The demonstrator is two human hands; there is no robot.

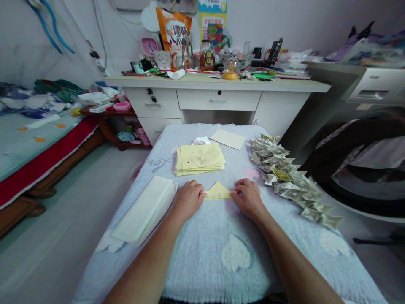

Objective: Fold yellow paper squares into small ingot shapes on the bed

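A yellow folded paper (218, 193) lies on the cloth-covered table between my hands, its peak pointing away from me and a straight band along its near edge. My left hand (190, 196) pinches the band's left end. At the right end, the fingers of my right hand (249, 196) are closed on the same band. Just beyond is a stack of yellow paper sheets (201, 157) with markings on the top one. A thick folded bundle of whitish paper (145, 210) rests beside my left forearm. Rows of folded paper pieces (291, 177) stand to the right.
A pale card (228, 139), a crumpled white tissue (200, 141) and a pink paper piece (252, 172) lie farther back on the table. Behind it stands a white desk (218, 99) crowded with items. A bed (41, 139) is at left, a washing machine (373, 90) at right.
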